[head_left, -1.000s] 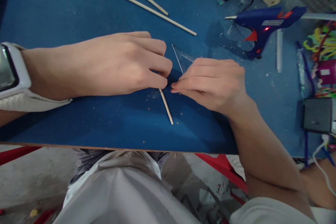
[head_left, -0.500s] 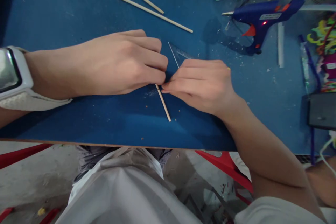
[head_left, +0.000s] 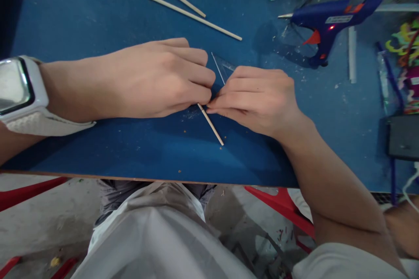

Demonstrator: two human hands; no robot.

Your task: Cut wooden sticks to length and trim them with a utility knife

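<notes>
My left hand [head_left: 157,79] and my right hand [head_left: 257,98] meet fingertip to fingertip over the blue table [head_left: 81,30]. Both are closed in a pinch on a thin wooden stick [head_left: 211,124], whose free end points toward the table's near edge. Part of the stick is hidden under the fingers. A clear plastic set square [head_left: 223,67] lies just behind the hands, partly covered by my right hand. A white watch [head_left: 18,87] sits on my left wrist.
Two long wooden sticks [head_left: 188,13] lie at the back of the table. A blue glue gun [head_left: 327,24] with a lit red lamp stands at the back right. Coloured pipe cleaners [head_left: 404,48] and a black box [head_left: 402,137] fill the right edge. A red chair [head_left: 278,209] shows below.
The stick's free end has swung to the right, so it lies at a flatter angle. Both hands stay pinched together at nearly the same spot.
</notes>
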